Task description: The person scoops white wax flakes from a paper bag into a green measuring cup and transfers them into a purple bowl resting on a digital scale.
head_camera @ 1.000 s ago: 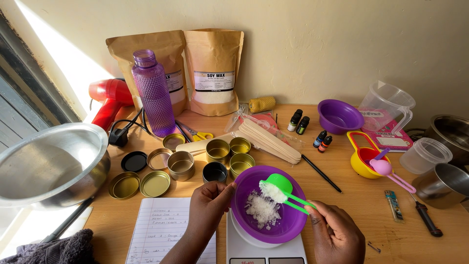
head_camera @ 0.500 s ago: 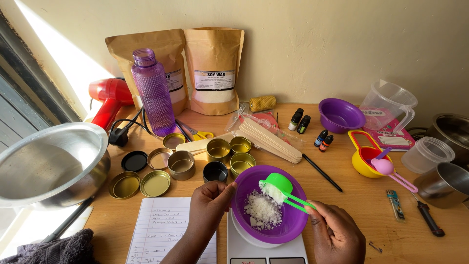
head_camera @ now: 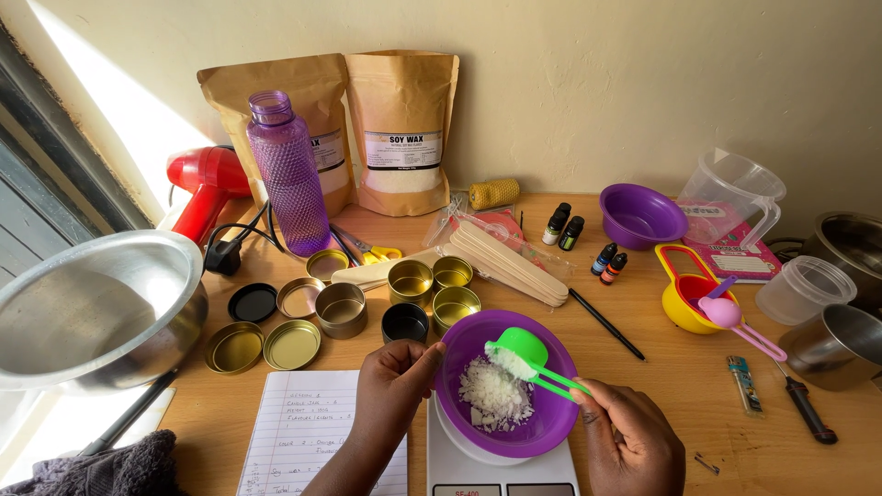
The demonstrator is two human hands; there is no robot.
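R hand [head_camera: 629, 441] pinching the handle of a green measuring scoop [head_camera: 528, 354], fingers closed on the handle end; scoop head tilted over the purple bowl [head_camera: 505, 381], carrying white wax flakes [head_camera: 494, 397], more flakes piled in the bowl bottom. L hand [head_camera: 390, 386] fingers curled, thumb + fingertips gripping the bowl's left rim. Bowl sits on a white kitchen scale [head_camera: 501, 468] at the near table edge, centre.

Left of the L hand: lined notebook [head_camera: 303, 432] w/ handwriting, flat on the wooden table [head_camera: 680, 404]. Just behind the bowl: cluster of small round tins [head_camera: 409, 280], some gold, one black, plus loose lids [head_camera: 292, 344] to the left. Wooden sticks [head_camera: 510, 262] in a clear bag behind the tins, black pen [head_camera: 606, 323] beside them. Far left: big steel bowl [head_camera: 92, 308], red heat gun [head_camera: 207, 188] behind it. Back row vs wall: purple water bottle [head_camera: 287, 174], two brown kraft pouches [head_camera: 400, 129], twine spool [head_camera: 494, 193], small dropper bottles [head_camera: 562, 225], 2nd purple bowl [head_camera: 638, 216], clear measuring jug [head_camera: 730, 197]. R side: yellow + pink measuring cups [head_camera: 698, 298], lighter [head_camera: 742, 383], steel pots [head_camera: 841, 335] at the edge
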